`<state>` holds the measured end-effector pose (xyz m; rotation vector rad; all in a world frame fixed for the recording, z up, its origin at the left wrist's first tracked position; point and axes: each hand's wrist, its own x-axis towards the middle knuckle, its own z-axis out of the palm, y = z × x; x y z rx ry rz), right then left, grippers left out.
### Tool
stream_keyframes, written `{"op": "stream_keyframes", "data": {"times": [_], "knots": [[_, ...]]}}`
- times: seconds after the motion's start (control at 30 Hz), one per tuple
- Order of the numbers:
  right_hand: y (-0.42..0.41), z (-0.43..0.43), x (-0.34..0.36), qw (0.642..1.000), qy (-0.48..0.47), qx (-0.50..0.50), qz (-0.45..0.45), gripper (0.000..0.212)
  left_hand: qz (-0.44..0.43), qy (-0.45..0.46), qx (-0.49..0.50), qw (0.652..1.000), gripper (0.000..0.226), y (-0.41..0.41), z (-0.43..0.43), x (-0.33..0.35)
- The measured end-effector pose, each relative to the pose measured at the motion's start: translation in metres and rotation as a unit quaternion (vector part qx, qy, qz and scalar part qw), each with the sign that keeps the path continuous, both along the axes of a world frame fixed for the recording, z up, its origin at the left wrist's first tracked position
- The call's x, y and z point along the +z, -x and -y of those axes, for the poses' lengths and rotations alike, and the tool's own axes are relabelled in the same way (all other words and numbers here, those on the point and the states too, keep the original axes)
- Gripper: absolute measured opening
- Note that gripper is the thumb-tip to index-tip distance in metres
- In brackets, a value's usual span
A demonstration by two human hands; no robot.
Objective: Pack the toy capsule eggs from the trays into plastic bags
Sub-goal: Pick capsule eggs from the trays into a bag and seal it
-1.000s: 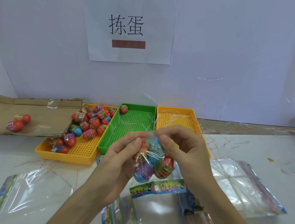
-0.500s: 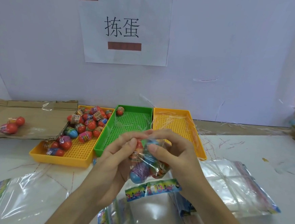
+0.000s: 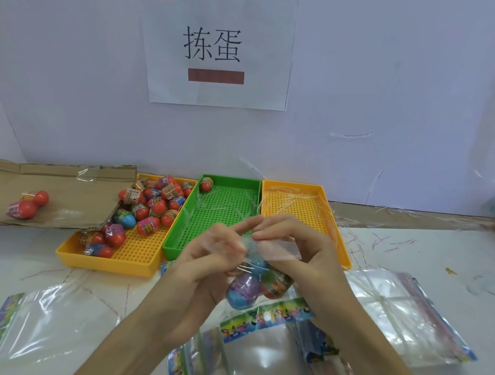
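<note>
left hand (image 3: 205, 261) pinches the top of the small bag (image 3: 263, 265) | right hand (image 3: 303, 256) pinches it too | eggs (image 3: 244, 287) hang inside, over the table; more eggs sit in the yellow tray (image 3: 134, 252)

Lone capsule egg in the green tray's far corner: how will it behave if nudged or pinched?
The capsule egg is rounded, so it likely rolls until the wall of the green tray stops it. Its glossy shell probably slips in a pinch. Small plastic capsule: probably light and rigid.
</note>
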<state>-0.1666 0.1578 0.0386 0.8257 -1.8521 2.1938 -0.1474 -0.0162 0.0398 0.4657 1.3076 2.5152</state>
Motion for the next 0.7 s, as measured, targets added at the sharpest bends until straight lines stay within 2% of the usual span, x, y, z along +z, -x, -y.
{"op": "stream_keyframes", "data": {"times": [0.1,0.17,0.33,0.5,0.7], "knots": [[-0.001,-0.003,0.003,0.999,0.005,0.044,-0.004,0.014,-0.002,-0.010,-0.012,1.000,0.026,-0.002,0.001,0.000],[-0.002,-0.005,0.005,0.996,0.017,0.092,-0.001,0.010,-0.006,-0.011,-0.020,1.000,0.027,-0.002,0.002,0.001],[-0.001,-0.009,0.007,0.979,0.050,0.185,0.069,0.021,-0.030,-0.003,-0.035,0.999,0.024,-0.002,0.006,0.004],[0.000,-0.010,0.005,0.974,0.059,0.204,0.084,0.026,-0.024,0.016,-0.034,0.999,0.028,-0.002,0.009,0.003],[-0.003,-0.007,0.006,0.982,0.033,0.171,0.079,0.031,-0.077,0.031,-0.074,0.994,0.011,0.002,0.015,0.011]]}}
